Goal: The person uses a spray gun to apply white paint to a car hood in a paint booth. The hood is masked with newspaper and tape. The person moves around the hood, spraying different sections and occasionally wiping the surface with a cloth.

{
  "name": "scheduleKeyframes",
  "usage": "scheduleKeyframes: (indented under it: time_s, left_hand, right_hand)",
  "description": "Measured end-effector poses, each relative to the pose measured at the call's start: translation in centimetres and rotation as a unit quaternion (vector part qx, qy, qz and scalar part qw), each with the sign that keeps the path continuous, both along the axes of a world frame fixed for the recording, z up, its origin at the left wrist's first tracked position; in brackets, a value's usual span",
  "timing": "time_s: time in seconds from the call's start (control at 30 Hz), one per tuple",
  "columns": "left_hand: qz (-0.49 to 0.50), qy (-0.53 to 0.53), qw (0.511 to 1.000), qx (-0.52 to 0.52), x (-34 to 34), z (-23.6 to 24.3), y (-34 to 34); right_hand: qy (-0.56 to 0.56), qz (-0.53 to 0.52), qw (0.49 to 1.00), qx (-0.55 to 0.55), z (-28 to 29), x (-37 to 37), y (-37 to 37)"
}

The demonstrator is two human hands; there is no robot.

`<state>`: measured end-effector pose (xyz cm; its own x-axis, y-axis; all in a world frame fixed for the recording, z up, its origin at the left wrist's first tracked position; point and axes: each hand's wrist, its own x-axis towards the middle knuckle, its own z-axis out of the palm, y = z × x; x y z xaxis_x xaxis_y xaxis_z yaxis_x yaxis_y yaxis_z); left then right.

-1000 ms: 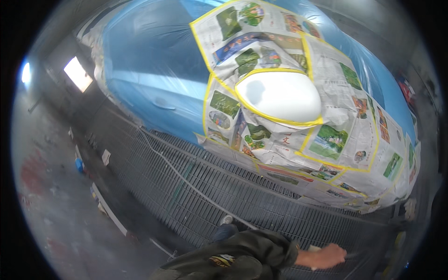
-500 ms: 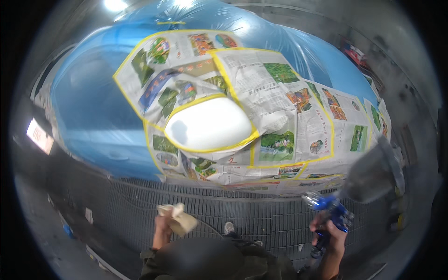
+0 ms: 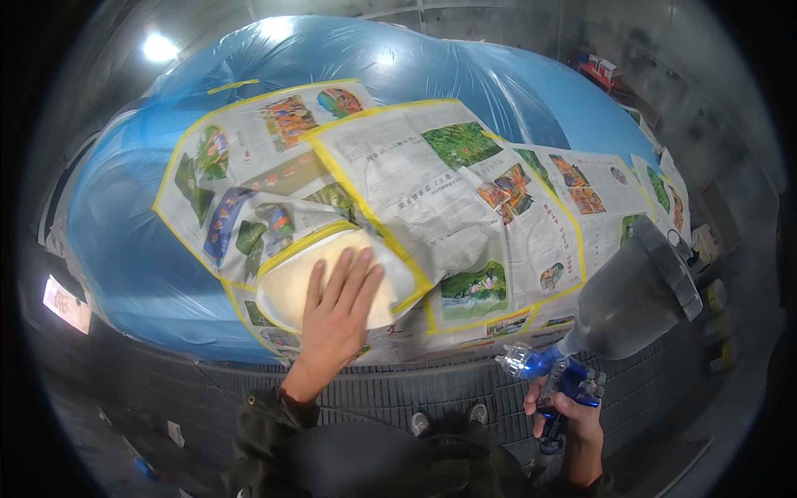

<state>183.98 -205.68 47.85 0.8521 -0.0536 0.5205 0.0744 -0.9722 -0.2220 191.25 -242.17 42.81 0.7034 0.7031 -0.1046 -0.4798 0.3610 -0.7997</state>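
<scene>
My left hand [image 3: 339, 303] lies flat with its fingers stretched out over a cream cloth [image 3: 289, 284]. Beneath the cloth is a smooth white car mirror housing [image 3: 402, 280], whose right end stays uncovered. Yellow masking tape [image 3: 383, 235] runs round the housing. At the lower right, my right hand [image 3: 574, 419] is wrapped round the grip of a blue and silver spray gun [image 3: 566, 375]. A large grey paint cup [image 3: 629, 299] is tilted on top of it. The gun's nozzle points left, below the car and apart from it.
Taped printed newspaper [image 3: 390, 170] covers the car's side, with blue plastic film [image 3: 116, 241] over the rest. A dark grated floor [image 3: 398, 394] lies below. Cans [image 3: 721, 353] stand at the right, and a red rack [image 3: 599, 70] at the back right.
My left hand has moved up from below the car with the cloth and spread it on the white housing. The spray gun has shifted slightly left. My view has also shifted.
</scene>
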Motion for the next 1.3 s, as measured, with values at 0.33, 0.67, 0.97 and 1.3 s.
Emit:
scheduleKeyframes:
  time_s: [0.33, 0.67, 0.97, 1.3]
  left_hand:
    - [0.056, 0.164, 0.983, 0.063, 9.5, 1.8, -1.1]
    - [-0.084, 0.213, 0.966, 0.121, 3.1, 2.2, -1.2]
    - [0.212, -0.322, 0.882, -0.273, -0.7, -6.5, 1.1]
    - [0.117, 0.048, 0.992, 0.022, 3.5, -4.8, -4.6]
  right_hand:
    - [0.040, 0.079, 0.996, 0.015, -4.0, 7.3, -2.4]
    - [0.069, 0.167, 0.983, 0.034, -5.8, 11.6, -3.5]
    - [0.054, 0.179, 0.982, 0.028, -6.0, 12.2, -3.3]
    - [-0.039, 0.137, 0.990, -0.001, -4.8, 8.2, 0.1]
